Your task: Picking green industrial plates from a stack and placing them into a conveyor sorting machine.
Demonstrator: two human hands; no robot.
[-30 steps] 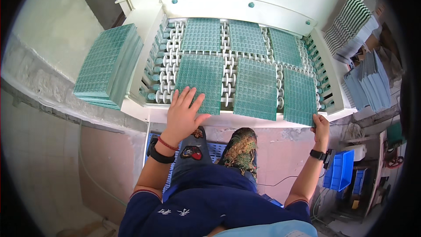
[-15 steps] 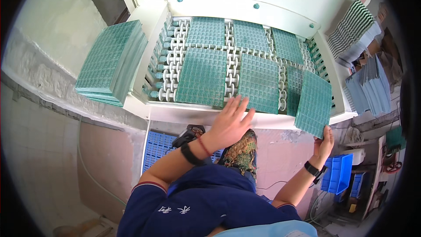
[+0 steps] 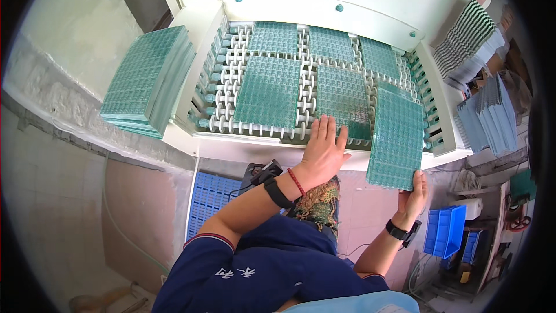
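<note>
Green circuit board panels with a repeating grid pattern lie flat on a bed of white roller wheels (image 3: 226, 104). My right hand (image 3: 413, 194) grips one circuit board panel (image 3: 397, 139) by its lower right corner. That panel hangs over the machine's near edge, tilted, covering most of another panel (image 3: 394, 89) beneath it. My left hand (image 3: 325, 152) has its fingers stretched out at the near edge of the middle panel (image 3: 341, 101). The fingertips overlap that edge; whether they press on it, I cannot tell. To its left lies another front-row panel (image 3: 267, 93).
A tall stack of green panels (image 3: 142, 78) stands left of the rollers. At the right are racked panels (image 3: 469, 37) and more upright boards (image 3: 489, 116). Blue bins (image 3: 445, 230) sit at lower right. The machine's white front rail (image 3: 249, 146) runs before me.
The front-row panels have slid away from me along the rollers. My left hand has moved right to the middle panel. My right hand has brought its panel leftward and slightly nearer.
</note>
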